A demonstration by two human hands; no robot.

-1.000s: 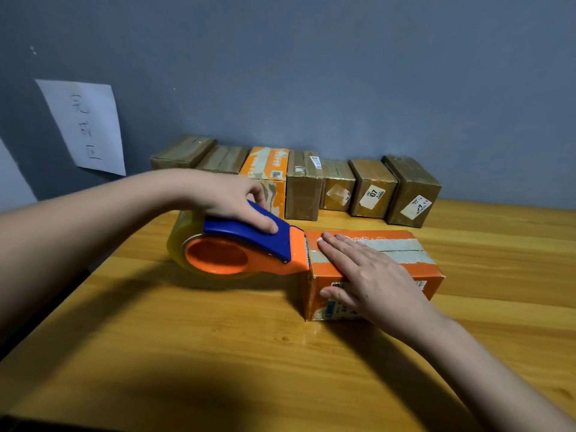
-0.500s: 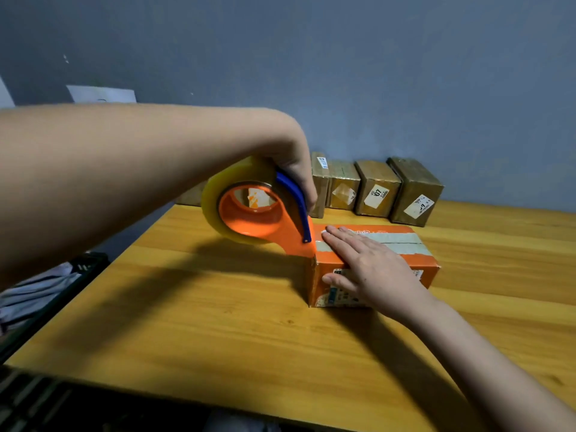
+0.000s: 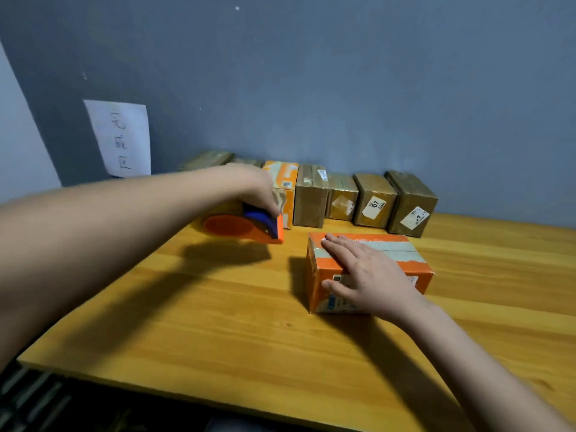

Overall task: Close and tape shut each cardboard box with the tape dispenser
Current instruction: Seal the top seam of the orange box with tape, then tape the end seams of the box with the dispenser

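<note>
Both hands are seen over the desk (image 3: 218, 322), well apart from each other. The right hand (image 3: 371, 275) is laid flat, fingers straight and slightly spread, on the orange box (image 3: 314, 275), which lies right of centre on the desk. The fingers are extended across the top face toward its far left corner, over a pale tape strip (image 3: 396, 247) running the length of the closed top; the thumb is pressed against the near side, by a printed label. The right forearm enters from the lower right corner.

The left hand (image 3: 258, 190) is curled over the blue handle of the tape dispenser (image 3: 243, 227), which is gripped from above. The dispenser, orange-bodied, is held at or just above the desk surface; contact cannot be determined because of motion blur. It is located to the left of the orange box and behind it, clearly apart from it. The left forearm is stretched across from the left edge.

Behind, a row of boxes (image 3: 311, 198) is lined up against the grey wall (image 3: 343, 88), mostly brown, one orange. A paper sheet (image 3: 120, 138) with handwriting is fixed to the wall at left.
</note>
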